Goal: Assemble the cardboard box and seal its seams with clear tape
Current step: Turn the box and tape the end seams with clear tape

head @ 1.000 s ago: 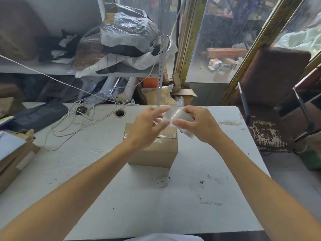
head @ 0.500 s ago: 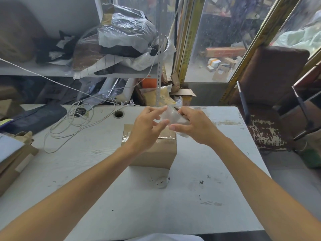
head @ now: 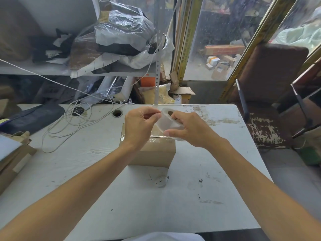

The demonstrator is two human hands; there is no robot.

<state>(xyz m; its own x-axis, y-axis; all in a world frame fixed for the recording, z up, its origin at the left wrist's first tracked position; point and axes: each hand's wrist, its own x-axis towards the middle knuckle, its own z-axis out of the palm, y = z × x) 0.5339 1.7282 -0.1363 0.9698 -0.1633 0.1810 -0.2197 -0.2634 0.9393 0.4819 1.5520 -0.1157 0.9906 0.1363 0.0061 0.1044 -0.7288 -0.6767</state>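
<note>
A small closed cardboard box (head: 154, 153) stands on the white table (head: 191, 197), with shiny clear tape across its top. Just above the box my right hand (head: 191, 129) grips a roll of clear tape (head: 169, 121), fingers through and around it. My left hand (head: 139, 126) is beside the roll on its left, thumb and forefinger pinched at the roll's edge where the tape end is. Both hands hide much of the box top.
A small round white object (head: 161, 182) lies in front of the box. Loose white cable (head: 66, 124) coils at the back left near a round table hole (head: 117, 113). Flat cardboard (head: 12, 160) sits at the left edge. A brown chair (head: 267, 105) stands to the right.
The roll has tilted so that its hole shows, and both hands have shifted slightly lower toward the box top. My left fingers have closed in on the roll's edge.
</note>
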